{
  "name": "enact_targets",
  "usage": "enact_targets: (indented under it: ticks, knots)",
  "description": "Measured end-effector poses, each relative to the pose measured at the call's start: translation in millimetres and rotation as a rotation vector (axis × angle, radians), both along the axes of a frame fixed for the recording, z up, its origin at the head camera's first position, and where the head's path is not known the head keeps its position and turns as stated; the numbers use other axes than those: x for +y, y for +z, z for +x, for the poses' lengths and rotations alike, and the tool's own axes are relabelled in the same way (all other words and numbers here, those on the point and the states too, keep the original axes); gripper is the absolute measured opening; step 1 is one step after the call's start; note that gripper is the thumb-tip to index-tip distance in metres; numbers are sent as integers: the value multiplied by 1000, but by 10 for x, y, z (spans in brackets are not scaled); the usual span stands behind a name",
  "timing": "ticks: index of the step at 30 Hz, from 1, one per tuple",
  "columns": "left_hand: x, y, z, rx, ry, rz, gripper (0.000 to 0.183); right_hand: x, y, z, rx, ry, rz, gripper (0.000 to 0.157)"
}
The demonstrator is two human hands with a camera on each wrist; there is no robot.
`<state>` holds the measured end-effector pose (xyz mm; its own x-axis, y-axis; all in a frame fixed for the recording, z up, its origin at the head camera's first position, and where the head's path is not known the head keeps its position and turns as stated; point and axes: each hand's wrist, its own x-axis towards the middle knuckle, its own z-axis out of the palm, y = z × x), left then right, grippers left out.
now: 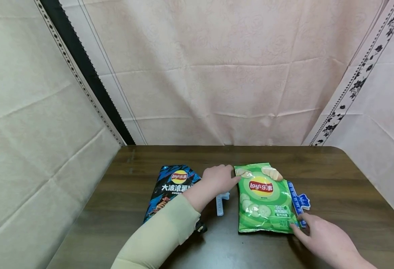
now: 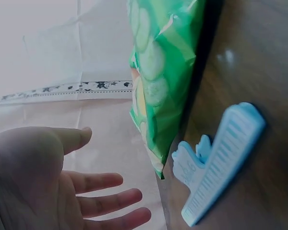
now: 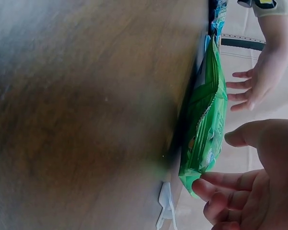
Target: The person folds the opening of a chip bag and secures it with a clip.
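A green Lay's chip bag lies face up on the wooden table. My left hand is by its upper left corner; the left wrist view shows that hand's fingers extended and apart from the bag. At the lower right corner is my right hand, its thumb and fingers spread beside the bag. In the right wrist view a fingertip meets the bag's corner, while the thumb stands off. A light blue bag clip lies left of the bag, and a darker blue clip lies along its right edge.
A black and blue Lay's bag lies on the left of the table, partly covered by my left forearm. Dark wooden tabletop surrounds these things. Pale cloth hangs behind the table and at both sides.
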<state>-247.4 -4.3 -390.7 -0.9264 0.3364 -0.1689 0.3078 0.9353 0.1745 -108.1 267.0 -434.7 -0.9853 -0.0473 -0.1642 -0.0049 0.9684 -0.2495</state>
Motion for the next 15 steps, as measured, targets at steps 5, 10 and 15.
enact_targets:
  ticks: [5, 10, 15]
  knots:
    - [132, -54, -135, -16, 25, -33, 60, 2, -14, -6, -33, -4, 19, 62]
    - [238, -104, -241, -15, 47, -87, 58, 5, -24, -7, -54, -9, 25, 66]
    - [314, -121, -312, -30, 69, -119, 56, 8, -30, -4, -85, -12, 23, 73]
